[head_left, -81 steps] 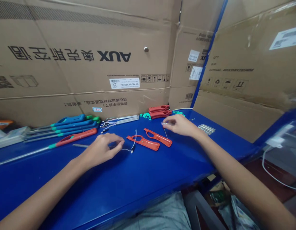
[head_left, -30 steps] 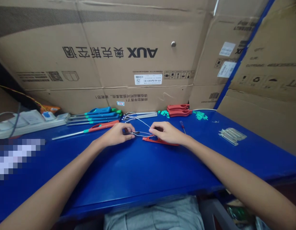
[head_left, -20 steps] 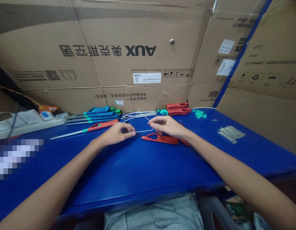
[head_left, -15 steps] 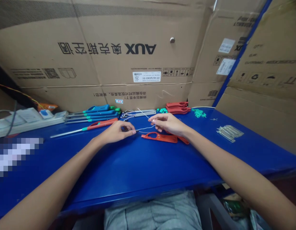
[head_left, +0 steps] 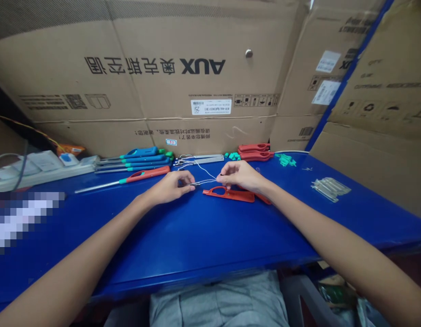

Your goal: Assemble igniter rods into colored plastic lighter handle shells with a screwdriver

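A thin white wire (head_left: pixel 206 181) runs between my two hands above the blue table (head_left: pixel 183 236). My left hand (head_left: pixel 174 186) is closed in a pinch on one end of it. With thumb and fingertips, my right hand (head_left: pixel 238 176) grips the wire farther right, and a loose stretch of it curves up and to the left. Just below and in front of my right hand lies an orange-red lighter casing half (head_left: pixel 235 195), with another red piece (head_left: pixel 264 199) partly hidden behind it. Left of my left hand rests an assembled red lighter (head_left: pixel 145 174) with a long metal tube.
Several blue lighters (head_left: pixel 142 160) and metal tubes with wires (head_left: pixel 206 159) lie along the cardboard wall (head_left: pixel 156 91). Red handles (head_left: pixel 254 152), small green parts (head_left: pixel 285 160) and clear plastic pieces (head_left: pixel 331 187) are to the right. A power strip (head_left: pixel 43 168) stands at left.
The wire's raised straight end has dropped into a curve, and two strands now run between my hands. My right hand's fingers have shifted their pinch. The view has moved slightly.
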The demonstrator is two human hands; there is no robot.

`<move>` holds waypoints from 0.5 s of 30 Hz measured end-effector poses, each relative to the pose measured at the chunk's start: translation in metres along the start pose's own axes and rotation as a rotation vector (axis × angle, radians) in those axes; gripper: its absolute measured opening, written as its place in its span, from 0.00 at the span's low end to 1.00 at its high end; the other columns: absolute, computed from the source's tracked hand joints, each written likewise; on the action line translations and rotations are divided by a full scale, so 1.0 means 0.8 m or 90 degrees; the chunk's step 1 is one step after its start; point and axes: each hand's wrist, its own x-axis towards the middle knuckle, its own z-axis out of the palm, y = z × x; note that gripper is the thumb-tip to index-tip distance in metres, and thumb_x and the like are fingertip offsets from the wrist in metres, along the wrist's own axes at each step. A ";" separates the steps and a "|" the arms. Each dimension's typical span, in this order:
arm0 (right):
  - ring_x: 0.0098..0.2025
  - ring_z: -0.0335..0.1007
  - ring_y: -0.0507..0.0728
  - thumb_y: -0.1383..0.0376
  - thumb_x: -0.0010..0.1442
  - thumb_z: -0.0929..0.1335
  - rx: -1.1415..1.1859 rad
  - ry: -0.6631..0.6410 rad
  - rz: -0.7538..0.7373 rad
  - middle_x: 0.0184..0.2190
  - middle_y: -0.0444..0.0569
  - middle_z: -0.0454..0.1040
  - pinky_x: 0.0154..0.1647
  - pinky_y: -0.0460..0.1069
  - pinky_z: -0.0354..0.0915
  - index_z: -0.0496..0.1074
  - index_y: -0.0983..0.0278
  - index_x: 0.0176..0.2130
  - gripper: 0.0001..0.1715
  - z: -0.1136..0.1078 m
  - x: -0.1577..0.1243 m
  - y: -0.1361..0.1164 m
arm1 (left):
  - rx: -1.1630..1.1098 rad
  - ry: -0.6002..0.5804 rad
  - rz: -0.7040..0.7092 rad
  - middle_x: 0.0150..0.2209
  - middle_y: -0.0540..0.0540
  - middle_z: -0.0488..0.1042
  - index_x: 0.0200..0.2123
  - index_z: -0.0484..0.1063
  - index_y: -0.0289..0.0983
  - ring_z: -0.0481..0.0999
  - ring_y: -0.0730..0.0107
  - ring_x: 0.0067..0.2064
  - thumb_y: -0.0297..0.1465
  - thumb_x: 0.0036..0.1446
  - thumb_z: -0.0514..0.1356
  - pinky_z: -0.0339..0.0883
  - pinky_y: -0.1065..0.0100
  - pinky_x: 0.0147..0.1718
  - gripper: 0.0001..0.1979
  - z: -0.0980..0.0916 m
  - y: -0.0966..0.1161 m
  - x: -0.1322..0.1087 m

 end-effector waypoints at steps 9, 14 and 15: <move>0.21 0.71 0.50 0.67 0.44 0.76 -0.023 -0.018 0.014 0.19 0.44 0.74 0.24 0.46 0.67 0.66 0.65 0.24 0.15 0.004 -0.004 -0.007 | 0.023 0.031 0.017 0.32 0.48 0.76 0.38 0.73 0.37 0.75 0.67 0.33 0.35 0.56 0.58 0.67 0.67 0.32 0.10 0.006 0.002 -0.001; 0.17 0.63 0.47 0.69 0.43 0.74 -0.045 -0.014 0.024 0.17 0.41 0.72 0.20 0.44 0.62 0.66 0.65 0.22 0.12 0.007 -0.003 -0.003 | 0.020 0.053 0.032 0.31 0.49 0.73 0.35 0.70 0.37 0.73 0.68 0.32 0.34 0.55 0.58 0.67 0.68 0.32 0.07 0.009 0.003 -0.001; 0.16 0.62 0.46 0.70 0.43 0.74 -0.050 -0.007 0.028 0.17 0.41 0.71 0.19 0.44 0.60 0.66 0.65 0.22 0.12 0.008 -0.003 -0.001 | 0.019 0.056 0.036 0.31 0.49 0.73 0.34 0.69 0.37 0.73 0.69 0.32 0.34 0.55 0.58 0.67 0.68 0.32 0.07 0.009 0.004 -0.001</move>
